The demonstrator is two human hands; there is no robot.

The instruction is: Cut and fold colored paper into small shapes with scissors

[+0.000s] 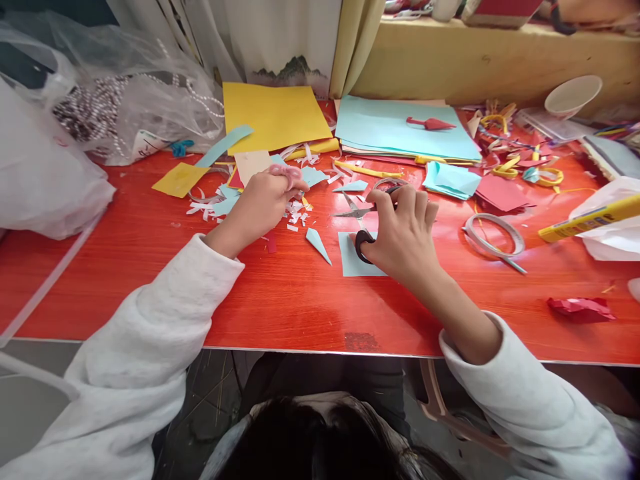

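Observation:
My left hand (264, 208) is closed on a pink looped thing (286, 175) that looks like scissor handles; any blades are hidden. It is over a heap of small paper scraps (298, 217). My right hand (404, 230) holds a pair of scissors (365, 245) with black handles, thumb in one loop. Their blades are spread apart and point left. Under the scissors lies a light blue paper square (354, 265), partly covered by the hand. A pointed blue paper piece (318, 245) lies between my hands, and another blue scrap (352, 187) is beyond the blades.
Yellow sheets (273, 117) and a stack of blue sheets (400, 127) lie at the back. To the right are folded blue paper (451, 180), red paper squares (503, 193), a tape-like ring (495, 235) and a yellow glue tube (590, 219). Plastic bags (50, 160) fill the left.

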